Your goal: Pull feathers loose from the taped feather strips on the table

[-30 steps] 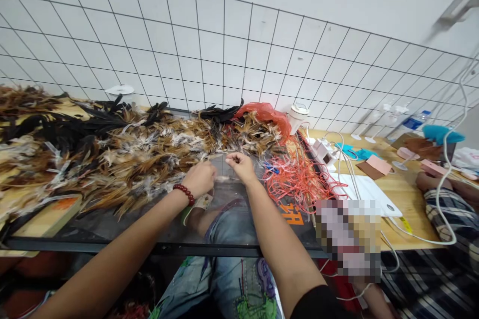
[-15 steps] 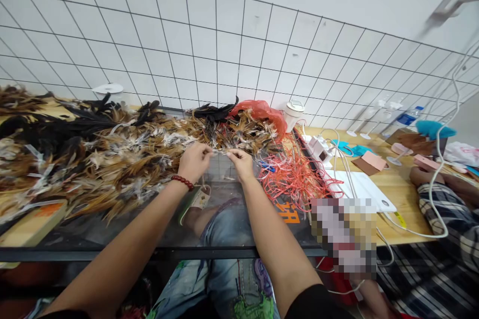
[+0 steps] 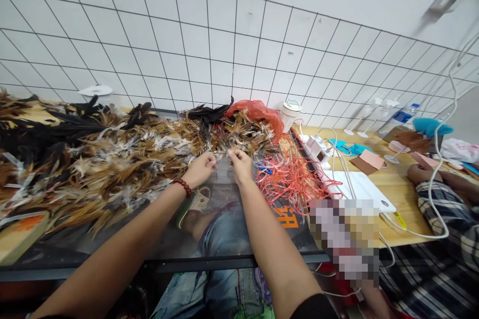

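Note:
My left hand is closed in a pinch over the glass tabletop, at the edge of a large heap of brown, white and black feathers. Close beside it my right hand pinches with thumb and forefinger. A thin pale strand or quill seems to run between the fingertips, too small to make out. On my left wrist is a dark red bead bracelet. Just right of my right hand lies a tangle of red and pink strings, with a small blue tool at its edge.
Behind the feathers lie a red plastic bag and a white lidded container. A power strip, cables and a white flat device stand right. A co-worker's plaid sleeve is at far right. A wire grid lines the wall.
My left hand has turned slightly and drawn a little down, its fingers curling more. My right hand stays nearly in place. The view has shifted slightly.

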Demonstrator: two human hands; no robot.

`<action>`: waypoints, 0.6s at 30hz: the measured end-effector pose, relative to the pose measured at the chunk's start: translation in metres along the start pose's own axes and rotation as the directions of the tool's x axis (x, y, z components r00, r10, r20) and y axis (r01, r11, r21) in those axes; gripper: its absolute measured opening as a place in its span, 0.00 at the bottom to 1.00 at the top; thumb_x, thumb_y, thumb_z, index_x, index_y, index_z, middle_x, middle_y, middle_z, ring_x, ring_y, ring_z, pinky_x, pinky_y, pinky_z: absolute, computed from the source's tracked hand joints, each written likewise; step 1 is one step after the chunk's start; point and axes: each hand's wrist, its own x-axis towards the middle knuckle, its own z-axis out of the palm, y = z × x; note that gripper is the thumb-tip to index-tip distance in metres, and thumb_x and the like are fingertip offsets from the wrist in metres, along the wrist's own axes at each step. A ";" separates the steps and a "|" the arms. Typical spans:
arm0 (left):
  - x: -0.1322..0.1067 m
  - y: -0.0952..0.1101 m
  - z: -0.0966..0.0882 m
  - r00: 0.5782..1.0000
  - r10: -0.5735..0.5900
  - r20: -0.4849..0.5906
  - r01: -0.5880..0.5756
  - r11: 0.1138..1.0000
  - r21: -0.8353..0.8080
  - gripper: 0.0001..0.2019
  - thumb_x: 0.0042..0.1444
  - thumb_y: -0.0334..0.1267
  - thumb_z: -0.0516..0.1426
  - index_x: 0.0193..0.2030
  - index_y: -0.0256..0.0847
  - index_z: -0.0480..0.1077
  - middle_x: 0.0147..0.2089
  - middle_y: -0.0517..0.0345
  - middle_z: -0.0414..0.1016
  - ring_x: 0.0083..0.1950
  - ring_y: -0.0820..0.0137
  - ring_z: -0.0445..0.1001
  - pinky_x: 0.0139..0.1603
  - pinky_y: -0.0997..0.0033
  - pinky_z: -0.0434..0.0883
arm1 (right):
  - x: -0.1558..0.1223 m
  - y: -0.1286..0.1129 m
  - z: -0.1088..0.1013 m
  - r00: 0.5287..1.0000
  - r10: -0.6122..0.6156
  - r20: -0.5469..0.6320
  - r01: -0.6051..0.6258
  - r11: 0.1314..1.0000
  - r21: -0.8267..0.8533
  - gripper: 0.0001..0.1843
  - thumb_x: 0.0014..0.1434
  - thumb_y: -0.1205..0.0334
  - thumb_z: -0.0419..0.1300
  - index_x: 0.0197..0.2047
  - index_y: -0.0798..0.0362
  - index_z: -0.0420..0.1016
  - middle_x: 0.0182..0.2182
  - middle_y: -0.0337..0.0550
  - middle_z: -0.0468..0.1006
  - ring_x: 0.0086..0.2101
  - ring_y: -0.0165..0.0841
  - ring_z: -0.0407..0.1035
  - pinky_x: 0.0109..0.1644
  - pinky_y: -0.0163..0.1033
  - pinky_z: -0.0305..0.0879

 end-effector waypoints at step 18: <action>-0.010 -0.002 -0.019 0.969 0.247 -0.012 -0.196 0.795 0.574 0.11 0.59 0.29 0.45 0.40 0.38 0.68 0.39 0.43 0.74 0.45 0.57 0.73 0.43 0.63 0.66 | -0.018 -0.002 0.012 0.957 -0.064 0.284 0.135 0.962 -0.238 0.09 0.44 0.57 0.64 0.26 0.53 0.75 0.22 0.36 0.74 0.24 0.27 0.63 0.31 0.33 0.60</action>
